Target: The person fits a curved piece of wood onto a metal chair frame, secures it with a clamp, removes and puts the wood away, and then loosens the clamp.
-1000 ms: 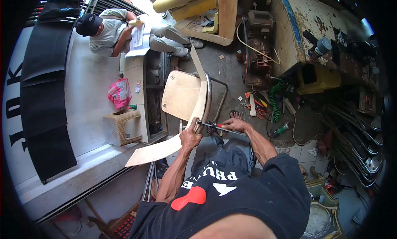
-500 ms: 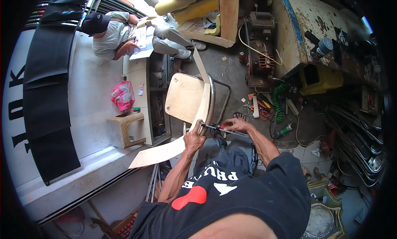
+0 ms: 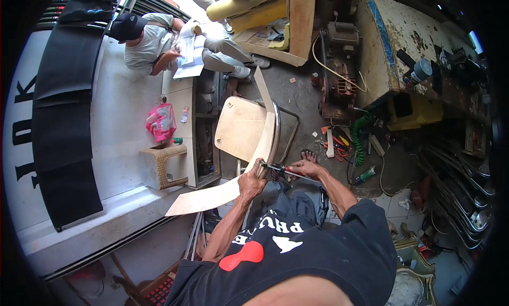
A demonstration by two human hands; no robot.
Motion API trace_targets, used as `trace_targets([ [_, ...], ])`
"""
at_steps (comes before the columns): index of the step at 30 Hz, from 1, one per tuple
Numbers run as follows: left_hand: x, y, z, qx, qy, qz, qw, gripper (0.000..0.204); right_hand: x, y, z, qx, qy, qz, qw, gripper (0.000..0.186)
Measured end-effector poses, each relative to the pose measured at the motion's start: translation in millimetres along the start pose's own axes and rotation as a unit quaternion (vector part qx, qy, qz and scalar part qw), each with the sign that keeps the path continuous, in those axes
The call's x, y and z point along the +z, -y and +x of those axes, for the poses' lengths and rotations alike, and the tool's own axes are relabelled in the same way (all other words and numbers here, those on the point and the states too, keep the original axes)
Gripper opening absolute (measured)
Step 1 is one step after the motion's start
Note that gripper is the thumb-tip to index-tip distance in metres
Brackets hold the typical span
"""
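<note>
A chair with a bent metal tube frame [image 3: 289, 139] and a bare wooden seat board [image 3: 238, 127] stands in front of me. A long, thin, curved plywood strip [image 3: 209, 199] runs along its back tube, with both ends sticking out past the frame. My left hand [image 3: 252, 183] is closed around the strip and tube at their near part. At that spot sits what looks like a black and red bar clamp [image 3: 277, 168], its thin bar pointing right. My right hand [image 3: 310, 170] has its fingers closed on the clamp's red part; the fingertips are partly hidden.
A seated person [image 3: 143, 46] holds papers [image 3: 190, 54] at the far left. A woven stool [image 3: 159, 165] and pink plastic bag [image 3: 160, 122] are at left. Pliers [image 3: 339, 149], a green coiled hose [image 3: 360, 136] and a compressor [image 3: 339, 73] lie right. Stacked metal frames [image 3: 456, 179] stand farther right.
My right hand has shifted slightly down and right at the clamp. My left hand keeps its grip on the strip and tube. The seated person's papers have moved a little.
</note>
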State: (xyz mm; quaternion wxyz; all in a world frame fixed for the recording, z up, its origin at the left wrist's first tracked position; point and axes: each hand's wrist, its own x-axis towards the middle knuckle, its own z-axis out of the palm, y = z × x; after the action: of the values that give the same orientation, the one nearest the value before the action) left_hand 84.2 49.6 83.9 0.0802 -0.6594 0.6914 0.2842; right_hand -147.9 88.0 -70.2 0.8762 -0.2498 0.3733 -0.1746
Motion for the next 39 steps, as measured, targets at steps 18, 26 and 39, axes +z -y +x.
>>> trace_targets([
  [18,2.6,1.6,-2.4,0.006,-0.005,0.001,1.0,0.078,4.0,21.2,-12.2,-0.006,0.034,-0.146,0.989,0.045],
  [26,7.2,1.8,0.6,0.008,-0.021,-0.006,1.0,0.073,2.3,23.0,6.7,-0.095,0.049,-0.314,0.943,0.048],
  [39,3.2,-3.8,3.6,-0.001,-0.03,-0.046,0.998,0.068,6.9,-1.8,20.3,-0.276,-0.005,-0.323,0.905,0.029],
])
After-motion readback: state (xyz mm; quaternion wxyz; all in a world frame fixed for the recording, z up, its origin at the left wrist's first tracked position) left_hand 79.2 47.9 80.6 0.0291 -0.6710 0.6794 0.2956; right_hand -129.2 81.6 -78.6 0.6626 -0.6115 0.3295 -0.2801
